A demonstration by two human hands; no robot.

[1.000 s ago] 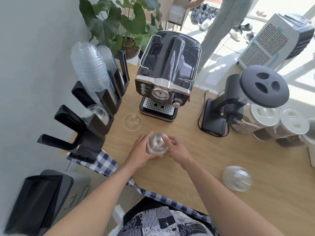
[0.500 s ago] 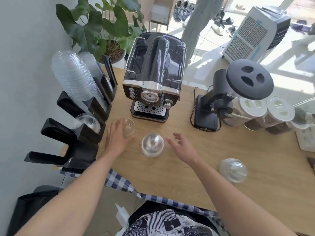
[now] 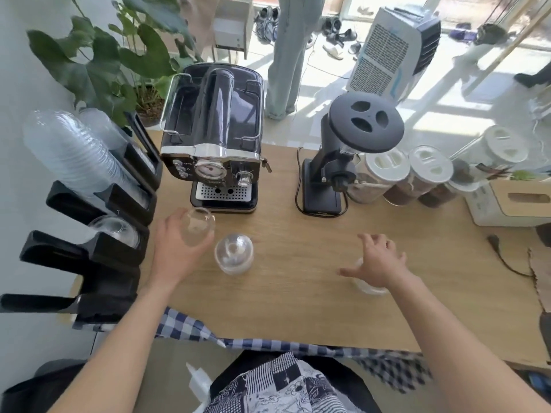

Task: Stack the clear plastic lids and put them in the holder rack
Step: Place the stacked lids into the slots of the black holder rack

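My left hand [image 3: 176,248] holds a clear dome lid [image 3: 197,226], lifted and tilted just in front of the espresso machine. A short stack of clear dome lids [image 3: 234,253] stands on the wooden table right of that hand. My right hand [image 3: 377,260] hovers with fingers spread over a third clear lid [image 3: 368,287], which it mostly hides; I cannot tell if it touches. The black holder rack [image 3: 98,248] stands along the left edge, with one lid [image 3: 114,231] in a middle slot and a tall lid stack [image 3: 74,153] in a farther slot.
A black espresso machine [image 3: 213,138] and a black grinder [image 3: 343,156] stand at the back of the table [image 3: 298,293]. Lidded jars [image 3: 384,177] and a white box [image 3: 512,204] fill the right rear. A cable [image 3: 507,260] and cardboard lie at far right. A person stands beyond the table.
Both hands left the lid stack in the middle. My left hand took the single lid near the machine and lifted it. My right hand swung right, over the lid on that side.
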